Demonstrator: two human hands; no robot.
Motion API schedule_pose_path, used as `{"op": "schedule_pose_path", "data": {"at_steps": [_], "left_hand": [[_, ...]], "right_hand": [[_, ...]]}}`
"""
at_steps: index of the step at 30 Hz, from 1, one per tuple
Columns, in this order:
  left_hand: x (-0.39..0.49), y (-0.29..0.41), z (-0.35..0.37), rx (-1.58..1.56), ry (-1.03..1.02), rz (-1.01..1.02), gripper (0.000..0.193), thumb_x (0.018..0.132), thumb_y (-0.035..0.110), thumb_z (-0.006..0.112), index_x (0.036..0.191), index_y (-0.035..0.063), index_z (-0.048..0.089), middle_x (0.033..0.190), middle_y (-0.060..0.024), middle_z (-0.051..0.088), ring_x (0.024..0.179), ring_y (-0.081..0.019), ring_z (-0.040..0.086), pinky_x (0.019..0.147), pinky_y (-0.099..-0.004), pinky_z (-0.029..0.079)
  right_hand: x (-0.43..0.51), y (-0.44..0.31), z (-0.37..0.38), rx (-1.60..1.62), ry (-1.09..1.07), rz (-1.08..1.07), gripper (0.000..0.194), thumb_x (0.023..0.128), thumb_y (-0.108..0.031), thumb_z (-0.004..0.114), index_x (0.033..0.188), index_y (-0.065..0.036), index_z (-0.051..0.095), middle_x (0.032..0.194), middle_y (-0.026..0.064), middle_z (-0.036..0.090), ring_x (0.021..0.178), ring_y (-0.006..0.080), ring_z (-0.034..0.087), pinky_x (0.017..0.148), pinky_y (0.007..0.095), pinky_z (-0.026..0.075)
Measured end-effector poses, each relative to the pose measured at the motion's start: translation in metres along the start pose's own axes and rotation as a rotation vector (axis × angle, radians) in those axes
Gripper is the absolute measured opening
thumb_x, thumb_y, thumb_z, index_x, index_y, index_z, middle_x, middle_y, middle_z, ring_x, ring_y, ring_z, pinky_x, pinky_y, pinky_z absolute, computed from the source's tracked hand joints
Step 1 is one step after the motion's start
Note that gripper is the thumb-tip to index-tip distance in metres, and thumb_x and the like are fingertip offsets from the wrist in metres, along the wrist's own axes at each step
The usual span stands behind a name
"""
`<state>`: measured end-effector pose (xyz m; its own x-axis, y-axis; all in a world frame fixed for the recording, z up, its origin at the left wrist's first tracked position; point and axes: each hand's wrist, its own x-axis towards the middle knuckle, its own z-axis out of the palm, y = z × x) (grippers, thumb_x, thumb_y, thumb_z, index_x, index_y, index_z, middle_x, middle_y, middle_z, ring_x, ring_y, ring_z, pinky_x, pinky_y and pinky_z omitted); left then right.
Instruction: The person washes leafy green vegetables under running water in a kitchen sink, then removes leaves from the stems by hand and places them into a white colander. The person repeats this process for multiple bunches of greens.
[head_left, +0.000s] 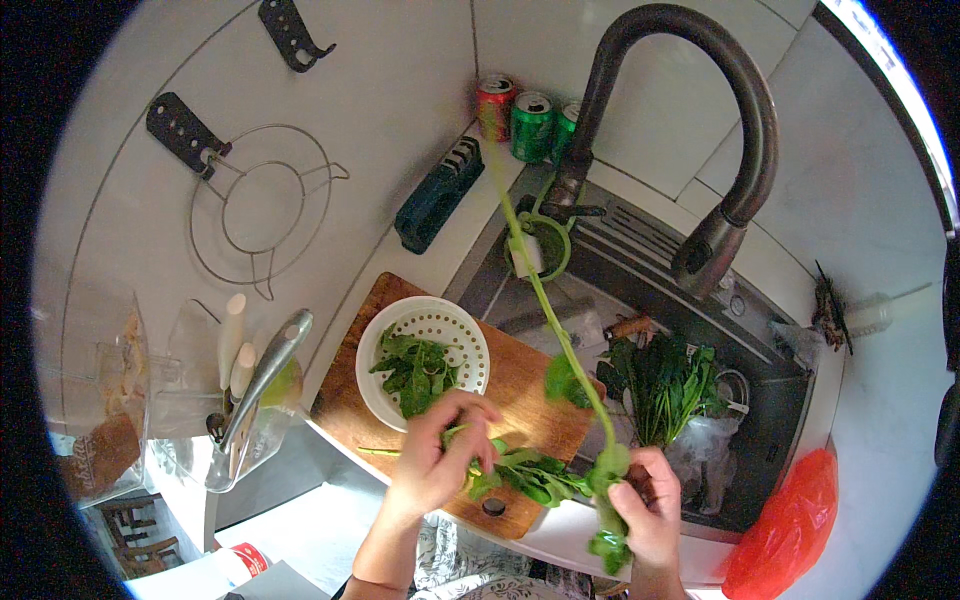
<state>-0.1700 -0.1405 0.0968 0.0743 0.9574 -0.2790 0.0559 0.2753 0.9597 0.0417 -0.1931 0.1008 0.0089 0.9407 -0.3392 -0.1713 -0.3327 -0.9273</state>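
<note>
My right hand (651, 506) grips a long green plant stem (559, 330) near its leafy end; the stem slants up across the sink towards the faucet. My left hand (454, 442), somewhat blurred, has its fingers curled over leaves at the near edge of the wooden cutting board (517, 360); whether it holds a leaf cannot be told. Between the hands lie leafy green sprigs (532, 476). A white plastic colander (469, 345) with loose green leaves (420, 371) inside stands on the board, just beyond my left hand.
The dark sink (780, 420) holds a bunch of leafy greens (667, 390) and a clear plastic bag (701, 457). Over it arches a dark faucet (757, 112). A red plastic bag (787, 525) sits at right, a knife sharpener (440, 195) and drink cans (532, 127) behind, a utensil holder (251, 442) at left.
</note>
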Motion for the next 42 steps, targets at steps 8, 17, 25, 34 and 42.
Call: {"op": "schedule_pose_path", "data": {"at_steps": [8, 17, 25, 34, 42], "left_hand": [[0.003, -0.007, 0.039, 0.17, -0.152, 0.103, 0.018, 0.078, 0.014, 0.059, 0.089, 0.0008, 0.062, 0.079, -0.0072, 0.064, 0.072, -0.011, 0.059, 0.066, -0.0246, 0.046], [0.004, -0.013, 0.03, 0.293, -0.053, 0.082, 0.019, 0.081, 0.01, 0.053, 0.097, 0.0049, 0.062, 0.076, -0.0067, 0.063, 0.061, -0.0126, 0.058, 0.058, -0.0263, 0.046], [0.006, -0.009, 0.0, 0.821, 0.336, 0.317, 0.013, 0.074, 0.006, 0.057, 0.086, 0.0032, 0.06, 0.082, -0.0105, 0.058, 0.075, -0.0268, 0.058, 0.063, -0.0325, 0.046], [-0.009, -0.012, 0.013, -0.099, -0.054, 0.107, 0.078, 0.062, 0.057, 0.065, 0.11, -0.0009, 0.05, 0.076, -0.0022, 0.056, 0.06, -0.006, 0.048, 0.052, -0.0192, 0.037], [0.011, -0.021, 0.024, -0.006, -0.262, 0.18, 0.021, 0.072, 0.013, 0.066, 0.088, 0.0001, 0.06, 0.095, -0.0121, 0.06, 0.088, -0.0183, 0.057, 0.077, -0.0284, 0.044]], "right_hand": [[0.009, 0.015, 0.012, -0.453, -0.128, -0.268, 0.032, 0.07, -0.013, 0.067, 0.096, -0.002, 0.053, 0.086, 0.0103, 0.06, 0.075, 0.0168, 0.06, 0.066, 0.0276, 0.048], [0.039, 0.021, 0.009, -0.623, -0.317, -0.248, 0.027, 0.072, -0.016, 0.067, 0.09, -0.001, 0.053, 0.079, 0.0102, 0.055, 0.062, 0.0143, 0.054, 0.053, 0.0255, 0.043], [0.031, 0.018, -0.007, -0.094, -0.334, 0.141, 0.014, 0.084, -0.014, 0.052, 0.09, -0.001, 0.048, 0.081, 0.0016, 0.053, 0.071, 0.006, 0.049, 0.062, 0.0216, 0.042], [0.017, 0.017, 0.006, 0.508, -0.289, 0.292, 0.022, 0.086, -0.02, 0.049, 0.1, -0.004, 0.044, 0.072, 0.0064, 0.054, 0.055, 0.0119, 0.05, 0.049, 0.0244, 0.042], [0.019, 0.031, 0.014, 0.119, -0.322, 0.111, 0.055, 0.077, -0.019, 0.062, 0.12, -0.007, 0.03, 0.089, 0.0077, 0.051, 0.079, 0.014, 0.052, 0.067, 0.027, 0.044]]}}
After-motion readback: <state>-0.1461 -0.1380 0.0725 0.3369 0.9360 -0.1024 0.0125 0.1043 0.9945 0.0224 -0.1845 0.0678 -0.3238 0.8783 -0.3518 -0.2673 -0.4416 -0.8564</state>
